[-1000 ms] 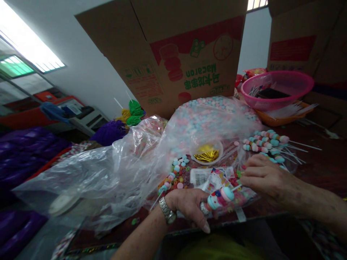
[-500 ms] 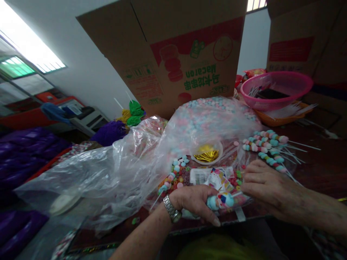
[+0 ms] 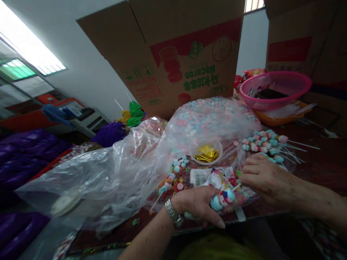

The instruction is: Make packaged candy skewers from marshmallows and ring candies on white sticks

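My left hand (image 3: 199,204), with a metal watch on its wrist, is closed around a candy skewer (image 3: 223,199) of blue pieces with a red, white and blue printed bit on it. A white stick (image 3: 236,187) slants up from the candy toward my right hand. My right hand (image 3: 258,177) has its fingers pinched together close to the stick's end; what they hold is hidden. Beyond my left hand lie printed packets (image 3: 217,177) and a round tub (image 3: 207,155) of gold twist ties. Finished-looking candy skewers (image 3: 265,141) lie in a pile past my right hand.
A big clear bag (image 3: 206,119) of pink and blue candies sits behind the tub, before a tall cardboard box (image 3: 189,47). Ring-shaped candies (image 3: 184,177) lie on the table. At the back right, a pink basket (image 3: 276,99) rests on an orange tray (image 3: 273,121).
The candy skewer in my left hand has tilted, its stick end now higher. My left hand has shifted slightly right; my right hand has moved slightly up and left.
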Demonstrator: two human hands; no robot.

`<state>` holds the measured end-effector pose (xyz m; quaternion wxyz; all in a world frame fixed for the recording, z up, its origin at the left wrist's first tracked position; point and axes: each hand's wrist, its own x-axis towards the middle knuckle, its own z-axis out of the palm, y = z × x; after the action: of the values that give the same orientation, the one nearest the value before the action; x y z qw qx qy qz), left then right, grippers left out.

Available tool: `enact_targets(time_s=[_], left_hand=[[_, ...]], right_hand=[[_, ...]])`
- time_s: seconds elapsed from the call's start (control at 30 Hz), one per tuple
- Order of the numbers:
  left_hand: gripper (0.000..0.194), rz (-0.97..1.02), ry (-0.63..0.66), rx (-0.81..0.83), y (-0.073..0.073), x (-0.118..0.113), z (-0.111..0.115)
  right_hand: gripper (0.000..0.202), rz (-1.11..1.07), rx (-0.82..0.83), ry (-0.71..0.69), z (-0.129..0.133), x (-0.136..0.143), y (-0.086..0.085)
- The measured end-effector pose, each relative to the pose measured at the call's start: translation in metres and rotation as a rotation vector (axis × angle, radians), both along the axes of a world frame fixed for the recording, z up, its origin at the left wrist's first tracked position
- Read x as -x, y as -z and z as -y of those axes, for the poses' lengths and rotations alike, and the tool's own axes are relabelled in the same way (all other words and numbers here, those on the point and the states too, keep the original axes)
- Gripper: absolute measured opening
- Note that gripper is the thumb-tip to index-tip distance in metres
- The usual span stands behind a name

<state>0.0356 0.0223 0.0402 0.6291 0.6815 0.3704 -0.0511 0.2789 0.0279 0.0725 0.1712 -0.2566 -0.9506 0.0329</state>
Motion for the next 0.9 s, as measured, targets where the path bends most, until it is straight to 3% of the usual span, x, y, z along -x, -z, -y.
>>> enact_targets(time_s=[0.07,0.13,0.3,0.4,0.53,0.7,0.9], left_hand=[[0.049,-0.004,0.113,0.235,-0.002,0.0,-0.001],[0.05,-0.01,0.131,0.131,-0.005,0.0,-0.002],[0.052,-0.239,-0.161,-0.891,-0.006,-0.003,0.01],[0.047,-0.36,-0.204,-1.214,0.005,-0.006,0.025],[0.03,-0.346,-0.195,-1.176,0.014,-0.003,0.03],[0.026,-0.15,-0.183,-0.984,0.004,0.008,0.023],[0.041,-0.032,-0.221,-1.094,0.004,0.01,0.023]], right_hand=[[0.018,-0.011,0.015,-0.026,0.001,0.001,0.001],[0.02,-0.012,0.078,-0.02,0.002,0.0,0.003],[0.02,-0.094,0.287,0.085,0.001,-0.005,0.019],[0.023,-0.168,0.366,0.141,0.002,-0.005,0.03],[0.021,-0.193,0.317,0.09,0.004,-0.005,0.035],[0.024,-0.113,0.156,0.033,0.009,-0.007,0.027],[0.025,-0.109,0.102,0.056,0.014,-0.006,0.019]])
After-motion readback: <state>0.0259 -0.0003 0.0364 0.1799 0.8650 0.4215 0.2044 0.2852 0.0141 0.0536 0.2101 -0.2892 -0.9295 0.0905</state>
